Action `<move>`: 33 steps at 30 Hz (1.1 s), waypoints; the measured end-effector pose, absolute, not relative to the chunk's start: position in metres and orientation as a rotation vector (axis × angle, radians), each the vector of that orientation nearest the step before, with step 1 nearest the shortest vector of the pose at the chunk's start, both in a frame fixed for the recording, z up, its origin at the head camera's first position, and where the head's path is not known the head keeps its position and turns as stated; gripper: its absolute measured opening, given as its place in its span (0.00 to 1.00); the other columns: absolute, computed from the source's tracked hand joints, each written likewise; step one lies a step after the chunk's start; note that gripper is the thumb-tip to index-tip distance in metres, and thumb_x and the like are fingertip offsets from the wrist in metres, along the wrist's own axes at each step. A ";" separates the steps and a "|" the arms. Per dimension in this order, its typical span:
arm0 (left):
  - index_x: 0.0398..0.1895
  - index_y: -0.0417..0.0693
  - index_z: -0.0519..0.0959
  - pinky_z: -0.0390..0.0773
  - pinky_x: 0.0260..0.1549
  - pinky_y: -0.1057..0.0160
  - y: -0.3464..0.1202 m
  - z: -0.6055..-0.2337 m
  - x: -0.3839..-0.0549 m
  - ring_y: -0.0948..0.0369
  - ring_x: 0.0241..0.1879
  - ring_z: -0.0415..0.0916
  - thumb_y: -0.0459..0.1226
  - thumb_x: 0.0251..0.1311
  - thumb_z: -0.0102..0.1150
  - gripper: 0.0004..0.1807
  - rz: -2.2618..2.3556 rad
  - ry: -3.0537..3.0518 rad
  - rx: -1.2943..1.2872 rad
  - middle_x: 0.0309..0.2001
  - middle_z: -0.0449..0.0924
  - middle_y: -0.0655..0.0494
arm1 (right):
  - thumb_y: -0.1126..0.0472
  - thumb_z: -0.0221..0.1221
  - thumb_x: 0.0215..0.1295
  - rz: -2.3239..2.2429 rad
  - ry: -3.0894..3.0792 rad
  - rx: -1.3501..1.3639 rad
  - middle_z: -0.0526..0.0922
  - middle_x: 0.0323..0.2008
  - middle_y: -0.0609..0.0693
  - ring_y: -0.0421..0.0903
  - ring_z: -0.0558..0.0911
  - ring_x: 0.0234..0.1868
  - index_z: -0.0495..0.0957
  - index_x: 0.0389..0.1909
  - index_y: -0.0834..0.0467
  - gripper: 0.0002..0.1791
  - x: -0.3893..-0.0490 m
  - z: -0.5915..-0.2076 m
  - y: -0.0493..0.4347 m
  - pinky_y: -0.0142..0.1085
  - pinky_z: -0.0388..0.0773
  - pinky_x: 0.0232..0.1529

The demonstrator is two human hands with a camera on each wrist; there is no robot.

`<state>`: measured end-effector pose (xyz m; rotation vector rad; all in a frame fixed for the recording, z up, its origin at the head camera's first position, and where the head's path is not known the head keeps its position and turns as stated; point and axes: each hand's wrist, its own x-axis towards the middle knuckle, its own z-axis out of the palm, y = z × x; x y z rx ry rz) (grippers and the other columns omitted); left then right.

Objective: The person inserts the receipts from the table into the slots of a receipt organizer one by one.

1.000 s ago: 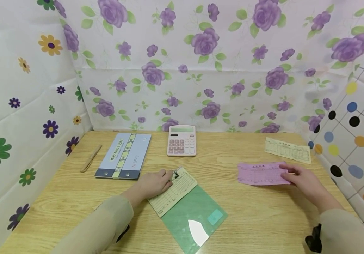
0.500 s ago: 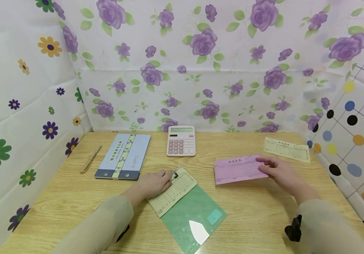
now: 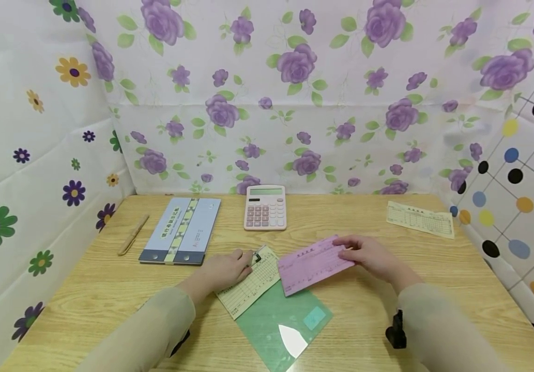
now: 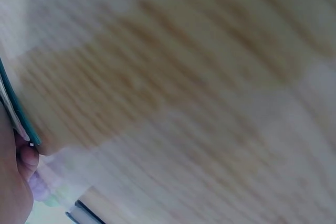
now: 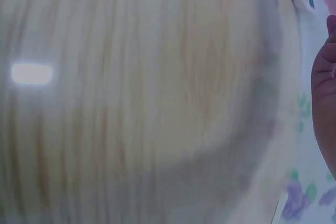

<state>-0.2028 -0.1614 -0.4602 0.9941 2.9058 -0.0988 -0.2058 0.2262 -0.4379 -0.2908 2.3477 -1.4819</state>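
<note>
In the head view my left hand (image 3: 227, 269) grips the clip end of a translucent green clipboard (image 3: 290, 320). A cream printed form (image 3: 250, 289) lies on the board's upper part, under the dark metal clip (image 3: 257, 257). Along the left edge of the left wrist view, the clipboard's teal edge (image 4: 20, 111) shows beside the hand (image 4: 13, 182). My right hand (image 3: 374, 258) pinches a pink printed form (image 3: 313, 264) by its right end, thumb below and fingers on top. The pink form's left end overlaps the cream form and the board in this view.
A pink-and-white calculator (image 3: 265, 207) stands at the back middle of the wooden table (image 3: 434, 268). Left of it lie a blue account book (image 3: 173, 227) and a thin wooden stick-like tool (image 3: 134, 235). Another cream form (image 3: 420, 219) rests at the back right. Patterned sheets surround the table.
My right hand has carried the pink form leftward from the table's right side to the clipboard, tilting it on the way. The left hand stays at the clip.
</note>
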 end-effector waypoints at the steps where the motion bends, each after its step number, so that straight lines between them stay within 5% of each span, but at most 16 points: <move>1: 0.66 0.50 0.61 0.73 0.24 0.59 -0.161 -0.460 -0.203 0.63 0.24 0.70 0.53 0.71 0.36 0.27 -0.098 2.902 0.988 0.43 0.70 0.53 | 0.51 0.60 0.62 -1.442 2.364 -0.304 0.72 0.53 0.55 0.47 0.74 0.44 0.74 0.58 0.53 0.23 -0.206 -0.439 0.221 0.36 0.75 0.43; 12: 0.62 0.51 0.61 0.72 0.21 0.61 -0.162 -0.460 -0.203 0.64 0.22 0.67 0.52 0.71 0.38 0.23 -0.073 2.882 1.006 0.38 0.68 0.55 | 0.55 0.61 0.60 -1.112 2.487 -0.503 0.77 0.45 0.45 0.45 0.72 0.45 0.80 0.50 0.43 0.16 -0.210 -0.442 0.168 0.41 0.67 0.49; 25: 0.64 0.51 0.60 0.76 0.28 0.58 -0.161 -0.457 -0.204 0.59 0.29 0.75 0.52 0.71 0.37 0.24 -0.051 2.851 0.966 0.41 0.70 0.52 | 0.61 0.61 0.60 -1.080 2.470 -0.651 0.77 0.40 0.45 0.43 0.73 0.37 0.78 0.51 0.49 0.17 -0.209 -0.446 0.118 0.37 0.72 0.38; 33: 0.61 0.51 0.62 0.76 0.29 0.57 -0.159 -0.454 -0.205 0.59 0.29 0.74 0.50 0.72 0.37 0.21 -0.051 2.836 0.954 0.39 0.70 0.53 | 0.62 0.62 0.60 -1.118 2.540 -0.687 0.76 0.38 0.46 0.44 0.72 0.39 0.79 0.46 0.51 0.12 -0.208 -0.451 0.097 0.38 0.71 0.43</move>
